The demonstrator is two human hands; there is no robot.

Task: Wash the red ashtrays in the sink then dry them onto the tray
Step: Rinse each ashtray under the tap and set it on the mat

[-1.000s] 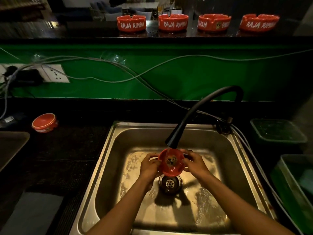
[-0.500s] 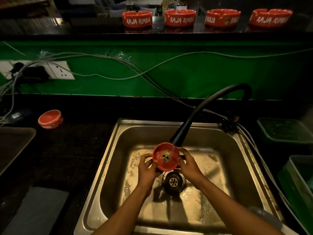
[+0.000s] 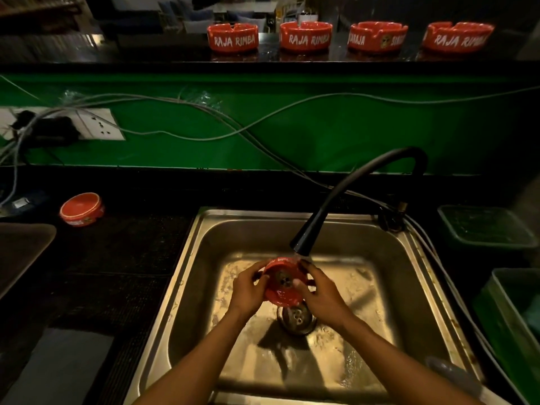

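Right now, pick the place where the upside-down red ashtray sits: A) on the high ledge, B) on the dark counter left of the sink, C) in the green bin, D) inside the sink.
B: the upside-down ashtray rests on the dark counter left of the sink.

Red against green and black

You see red ashtrays with white lettering, a green wall, a black faucet.

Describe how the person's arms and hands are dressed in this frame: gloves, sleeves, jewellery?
Both hands, left and right, are bare: no gloves. No rings or watch show. The forearms are uncovered to the frame's bottom edge, with no sleeves in view.
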